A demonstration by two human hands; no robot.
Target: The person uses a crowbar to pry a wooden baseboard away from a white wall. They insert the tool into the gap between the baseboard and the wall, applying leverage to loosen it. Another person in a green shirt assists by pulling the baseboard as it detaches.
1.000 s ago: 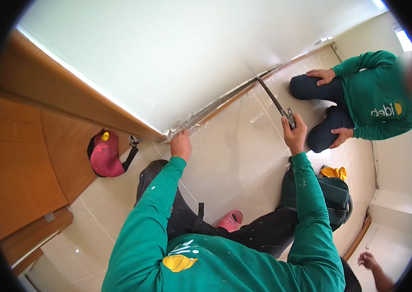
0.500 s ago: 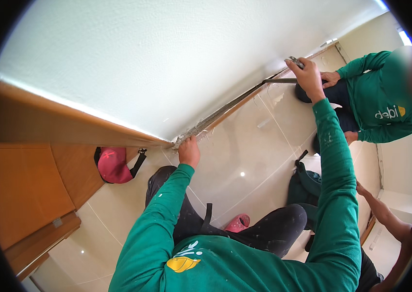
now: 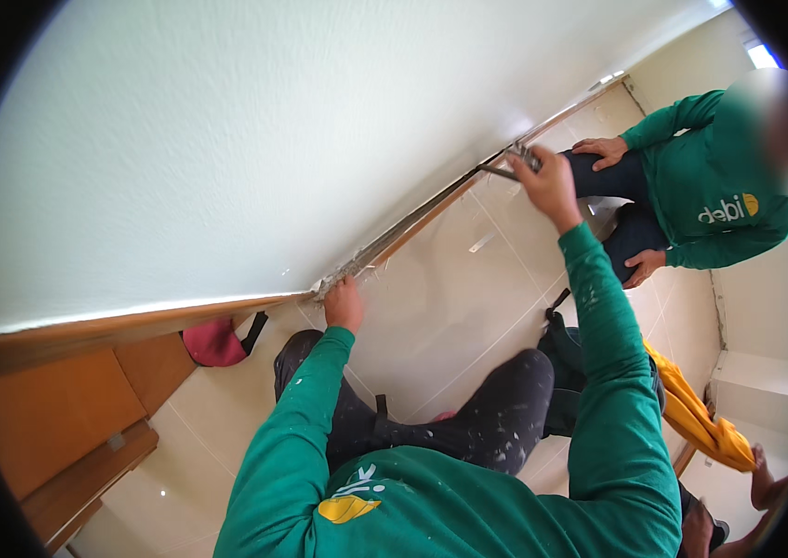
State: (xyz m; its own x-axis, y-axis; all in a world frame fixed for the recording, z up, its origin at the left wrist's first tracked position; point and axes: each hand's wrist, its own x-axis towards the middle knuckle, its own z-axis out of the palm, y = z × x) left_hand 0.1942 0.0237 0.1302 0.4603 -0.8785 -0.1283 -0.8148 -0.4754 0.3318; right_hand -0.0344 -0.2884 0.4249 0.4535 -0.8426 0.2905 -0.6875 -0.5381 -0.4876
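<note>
My left hand (image 3: 344, 304) is closed on the near end of a brown wooden baseboard (image 3: 426, 228), at the wall's corner. Crumbled plaster lies around its fingertips, which are partly hidden. A dark gap shows between the board and the white wall (image 3: 226, 167). My right hand (image 3: 547, 191) is closed around a silver metal tool (image 3: 526, 156) whose kind I cannot make out. A dark flat bar (image 3: 498, 172) meets the baseboard just beside that hand, its far tip at the gap. Whether the hand touches the bar, I cannot tell.
A co-worker in green (image 3: 719, 186) sits at the far right, hands on the legs. Another person's hand (image 3: 766, 479) is by a yellow cloth (image 3: 705, 414) at lower right. Dark green bag (image 3: 561, 349) is by my knee; a red bag (image 3: 212, 342) is near wooden panels (image 3: 64, 400).
My right hand has come down and left with the metal tool, from above the dark bar to beside it. My left hand stays at the baseboard's end. The yellow cloth has come into view.
</note>
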